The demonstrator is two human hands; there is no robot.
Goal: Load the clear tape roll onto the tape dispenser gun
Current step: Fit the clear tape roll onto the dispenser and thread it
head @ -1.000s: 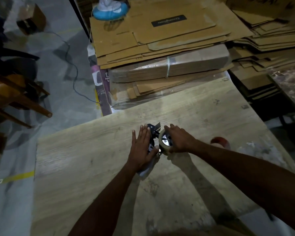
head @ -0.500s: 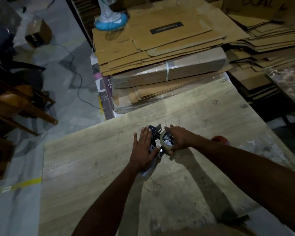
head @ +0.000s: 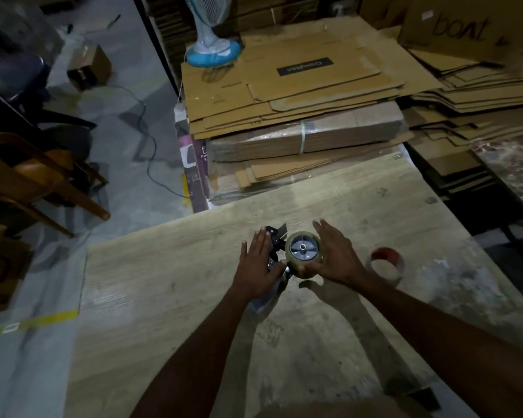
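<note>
left hand [head: 258,263] flat on dispenser [head: 277,254]; right hand [head: 337,257] cups roll [head: 303,254]

Pale wood-grain tabletop [head: 169,297] w/ black tape dispenser gun [head: 277,251] near centre, clear tape roll [head: 304,255] on it, left hand [head: 258,267] flat on gun's left, right hand [head: 335,257] touching roll's right side, red-cored tape roll [head: 387,265] further right, flattened brown cardboard stack [head: 299,95] behind tabletop, wooden chair [head: 40,176] on floor at left.
</note>
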